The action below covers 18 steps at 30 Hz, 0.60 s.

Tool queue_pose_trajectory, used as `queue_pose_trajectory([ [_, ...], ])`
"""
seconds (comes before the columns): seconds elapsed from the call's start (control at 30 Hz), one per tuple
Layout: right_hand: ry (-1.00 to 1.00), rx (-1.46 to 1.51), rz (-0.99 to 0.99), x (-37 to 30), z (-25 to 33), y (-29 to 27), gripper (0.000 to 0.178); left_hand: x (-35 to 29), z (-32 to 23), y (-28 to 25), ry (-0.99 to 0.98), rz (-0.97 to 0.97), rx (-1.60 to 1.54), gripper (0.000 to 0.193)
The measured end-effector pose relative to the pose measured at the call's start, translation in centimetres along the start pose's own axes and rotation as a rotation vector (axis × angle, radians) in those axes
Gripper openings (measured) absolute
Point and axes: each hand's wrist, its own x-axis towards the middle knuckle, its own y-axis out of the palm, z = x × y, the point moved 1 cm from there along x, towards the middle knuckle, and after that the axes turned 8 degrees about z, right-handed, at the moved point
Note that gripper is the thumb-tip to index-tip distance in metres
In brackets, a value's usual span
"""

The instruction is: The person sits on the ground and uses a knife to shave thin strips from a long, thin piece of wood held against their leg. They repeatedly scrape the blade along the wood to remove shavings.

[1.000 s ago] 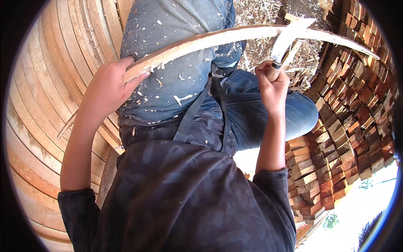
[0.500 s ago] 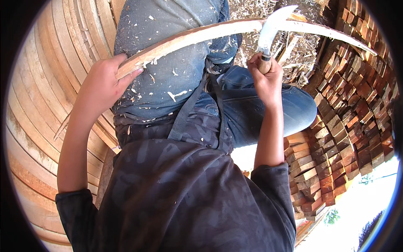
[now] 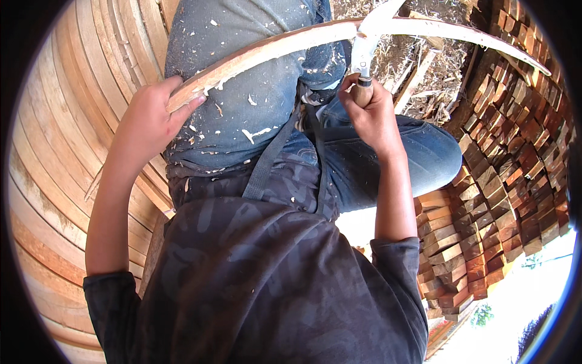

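Note:
A long wooden strip (image 3: pixel 279 50), pale where it is shaved and brown along its far edge, lies across my raised, denim-covered thigh. My left hand (image 3: pixel 148 121) is closed round its near left end, thumb on top. In my right hand (image 3: pixel 377 118) is a curved knife (image 3: pixel 367 53), gripped by its short wooden handle. Its broad metal blade crosses the strip right of the knee, with the tip pointing up and to the right. Whether the edge bites into the wood I cannot tell.
Long boards (image 3: pixel 54 176) are stacked along the left. On the right rises a large pile of cut wood blocks (image 3: pixel 491 200). Shavings (image 3: pixel 448 76) cover the ground beyond my legs, and curls of wood (image 3: pixel 257 132) cling to my jeans.
My right hand and the curved knife have moved left along the strip and slightly up. The strip's middle and right part have risen a little. My left hand keeps its grip.

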Motion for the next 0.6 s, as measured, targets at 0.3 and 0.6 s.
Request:
queue_pose_trajectory([
  [0.3,-0.095,-0.167,0.031,0.5,0.4,0.9,0.01,-0.2,-0.2,-0.3,-0.052,0.047,-0.026,0.034],
  [0.6,0.031,0.593,-0.084,1.0,-0.5,2.6,0.006,-0.2,0.0,-0.2,-0.053,0.035,-0.106,0.034],
])
